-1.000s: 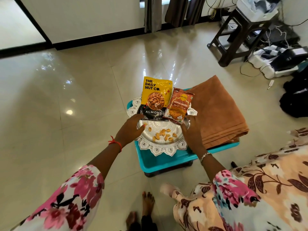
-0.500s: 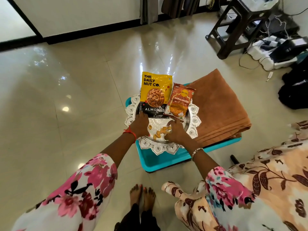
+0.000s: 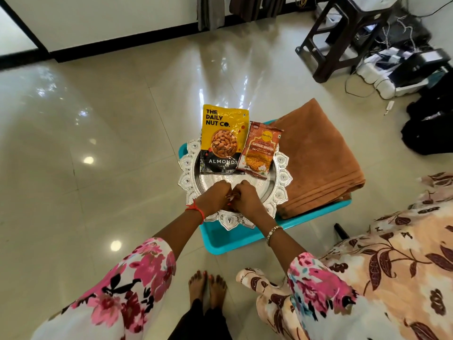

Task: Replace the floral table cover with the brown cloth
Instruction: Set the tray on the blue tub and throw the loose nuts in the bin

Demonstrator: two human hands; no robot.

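Floral cover (image 3: pixel 392 253) draped at near right, off stool. Both hands over tray (image 3: pixel 282 177): left hand (image 3: pixel 214 195), right hand (image 3: pixel 246 196), fingers curled together, likely gathering loose nuts; contents hidden. Scoop all before moving tray. Beyond: 2 packets (image 3: pixel 224 138). Brown cloth (image 3: pixel 316 155) folded on stool (image 3: pixel 235 238), beside tray.

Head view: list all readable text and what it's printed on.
"THE DAILY NUT CO." on the yellow almond pouch, top.
"ALMONDS" on the same pouch, on its black lower band.
"GARLIC BHUJIA" on the orange snack packet, middle.
The small logo above it and the fine lines beneath it on that packet are too blurred to read.
No text on the brown cloth or the silver tray.
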